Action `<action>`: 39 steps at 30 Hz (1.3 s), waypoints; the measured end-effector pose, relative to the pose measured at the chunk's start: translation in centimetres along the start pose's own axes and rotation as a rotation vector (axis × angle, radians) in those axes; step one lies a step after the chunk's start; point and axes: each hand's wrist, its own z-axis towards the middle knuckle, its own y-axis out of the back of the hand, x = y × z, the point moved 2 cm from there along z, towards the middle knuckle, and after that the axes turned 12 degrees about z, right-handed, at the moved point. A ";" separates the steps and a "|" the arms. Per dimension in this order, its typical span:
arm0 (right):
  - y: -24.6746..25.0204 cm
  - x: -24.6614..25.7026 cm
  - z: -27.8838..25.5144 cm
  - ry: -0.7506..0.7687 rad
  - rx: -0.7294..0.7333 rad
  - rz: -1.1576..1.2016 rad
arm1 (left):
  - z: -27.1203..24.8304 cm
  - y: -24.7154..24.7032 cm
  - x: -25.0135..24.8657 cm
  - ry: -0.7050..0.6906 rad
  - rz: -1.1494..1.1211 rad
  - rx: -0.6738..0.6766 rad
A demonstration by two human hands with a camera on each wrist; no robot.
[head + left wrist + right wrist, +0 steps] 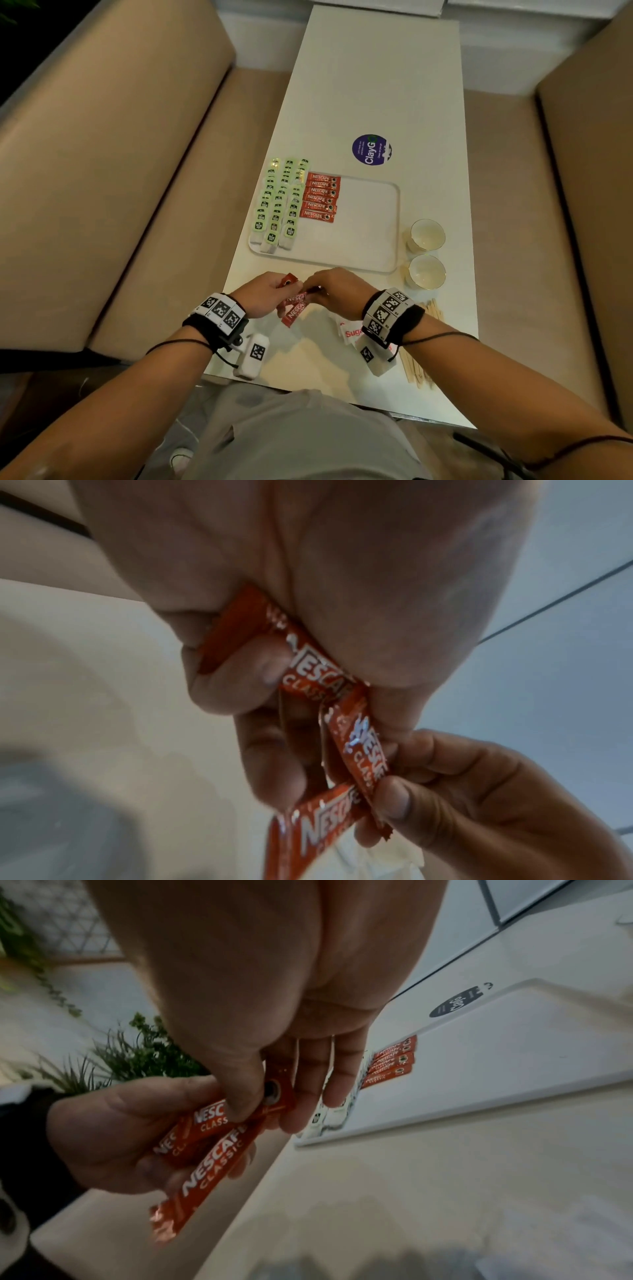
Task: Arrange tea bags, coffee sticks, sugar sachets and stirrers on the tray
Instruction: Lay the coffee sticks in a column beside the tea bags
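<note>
My hands meet just near side of the tray (394, 219), both above the worktop (376, 85). Left hand (260, 296) grips a small bunch of red coffee sticks (295, 306), fingers curled round them; at least 3 sticks fan out of it in the left wrist view. Right hand (337, 291) pinches the end of one stick betw. thumb & forefinger, other fingers hanging fairly straight.

On the tray: 6 coffee sticks (320, 197) in a neat column, lying crosswise, w/ tea bags (279, 202) in 3 rows along the tray's left edge, touching the sticks' left ends. Far tea bags seem to run past the tray's far rim. Rest of the tray is bare white.

Sugar sachets (349, 330) lie on the worktop on the near side of the tray, partly under my right wrist. Wooden stirrers (416, 368) lie near the tray's near right corner, also partly hidden by that wrist. 2 white cups (426, 251) stand just right of the tray, one behind the other. Round purple sticker (371, 149) on the worktop just beyond the tray's far rim.
</note>
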 end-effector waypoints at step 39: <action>5.1 0.9 1.4 -0.204 -0.676 0.637 | 3.0 6.4 -2.7 -0.001 -0.465 -0.390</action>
